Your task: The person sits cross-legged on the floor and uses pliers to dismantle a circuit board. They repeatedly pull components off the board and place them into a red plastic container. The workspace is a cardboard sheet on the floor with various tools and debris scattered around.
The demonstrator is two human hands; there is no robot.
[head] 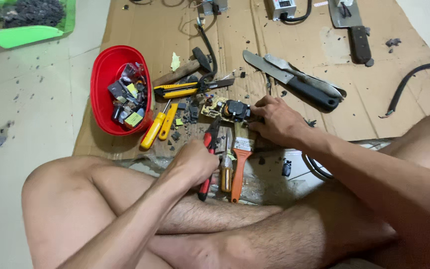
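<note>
On the sheet of cardboard (294, 30) spread over the tiled floor, a person sits cross-legged with both hands at a small circuit board (223, 109); the board lies flat near the middle of the cardboard, just in front of the knees, with a dark blocky component standing on its right half. The right hand (274, 119) rests on the board's right end, fingers curled down and pinching it in place. The left hand (195, 162) is closed in a fist round the red handles of a pair of pliers (208, 157); the tool's dark nose points up toward the board's near edge, though I cannot make out whether the tips actually bite on it. Just right of the pliers lie a paintbrush (240, 157) with an orange handle and a small amber-handled tool (226, 174), side by side. To the left, two yellow screwdrivers (158, 127) lie beside a red plastic bowl (106, 74) holding loose electronic parts; above them a yellow utility knife (187, 89) and a hammer (187, 67) cross one another. Beyond the right hand two black-handled knives (294, 79) lie together; a cleaver (352, 27) sits well apart at the far edge; dark crumbs of debris are scattered around the board.
</note>
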